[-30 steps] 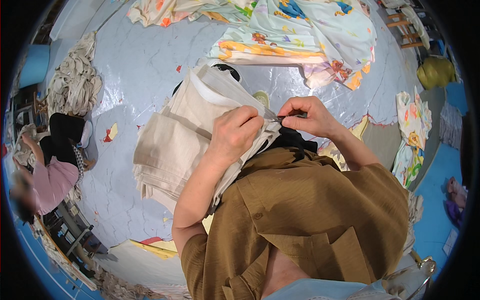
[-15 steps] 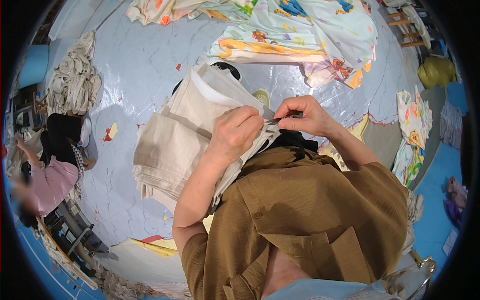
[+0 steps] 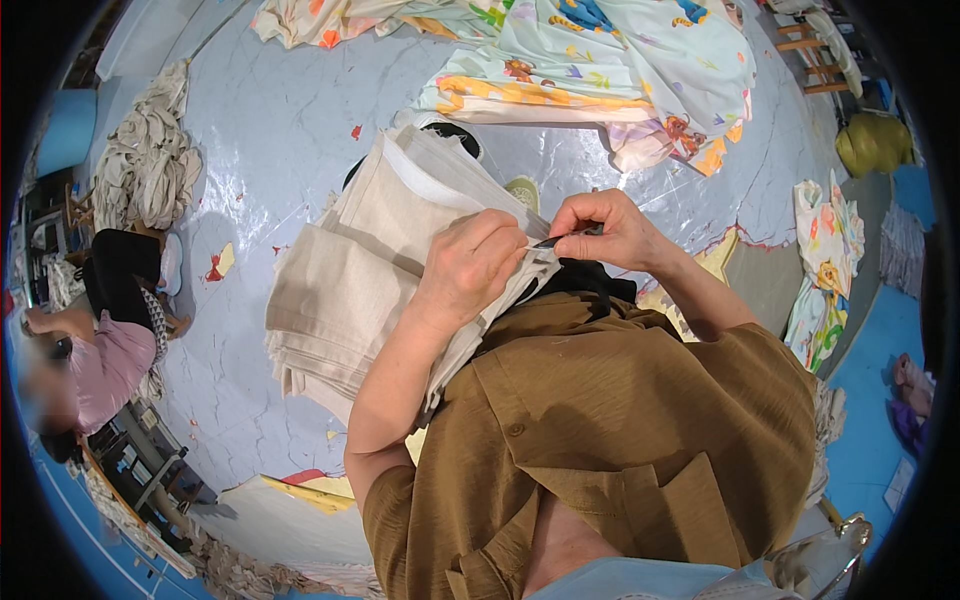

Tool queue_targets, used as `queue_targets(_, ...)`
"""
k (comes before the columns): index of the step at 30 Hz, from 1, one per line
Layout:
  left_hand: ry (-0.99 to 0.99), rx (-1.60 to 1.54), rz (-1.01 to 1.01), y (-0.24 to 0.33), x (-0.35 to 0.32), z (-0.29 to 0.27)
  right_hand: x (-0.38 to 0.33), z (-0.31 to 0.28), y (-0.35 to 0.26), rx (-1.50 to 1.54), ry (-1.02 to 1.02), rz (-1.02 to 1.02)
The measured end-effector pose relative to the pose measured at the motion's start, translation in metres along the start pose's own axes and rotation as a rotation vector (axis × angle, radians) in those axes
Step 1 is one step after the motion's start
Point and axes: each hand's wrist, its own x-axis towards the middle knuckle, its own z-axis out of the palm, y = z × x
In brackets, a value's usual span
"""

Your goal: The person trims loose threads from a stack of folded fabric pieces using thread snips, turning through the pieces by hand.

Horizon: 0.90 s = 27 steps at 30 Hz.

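1. Near the middle of the frame, the left hand point(image 3: 470, 275) lay on a stack of folded beige cloth point(image 3: 350, 290), with its fingers curled tight over the cloth's edge.
2. Right beside it, the right hand point(image 3: 605, 230) had its fingers pressed together on a small dark tool point(image 3: 560, 240). The tool's tip met the cloth edge, just by the left thumb.
3. The beige cloth stack sat in the middle left of the frame, against the person's brown shirt point(image 3: 620, 430). It hung over a dark thing point(image 3: 590, 285) that I could not make out.
4. Under it all was the pale blue floor point(image 3: 290, 130), shiny and wrinkled.
5. At the top of the frame lay a bright printed sheet point(image 3: 610, 70) with little cartoon animals on it.
6. At the upper left sat a heap of pale cloth strips point(image 3: 150, 165).
7. On the left edge another person in a pink top point(image 3: 100, 365) sat low on the floor.
8. At the right edge hung more printed cloth point(image 3: 825, 270), and a yellow-green bag point(image 3: 875, 145) sat above it.
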Motion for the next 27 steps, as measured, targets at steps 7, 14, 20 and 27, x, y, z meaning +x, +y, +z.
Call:
queue_targets(7,-0.007,-0.014,-0.048,-0.002,-0.001,0.001,-0.003,-0.004,-0.002,0.158,0.131,0.075)
queue_targets(14,-0.039,-0.1,-0.224,-0.003,-0.001,0.006,-0.002,0.016,-0.018,-0.042,0.249,-0.053)
queue_targets(20,-0.071,-0.193,-0.38,-0.004,0.004,0.008,0.005,0.024,-0.006,-0.172,0.23,-0.036)
queue_targets(27,-0.155,-0.493,-0.745,-0.011,0.005,0.006,0.009,0.01,-0.005,-0.318,0.389,-0.016)
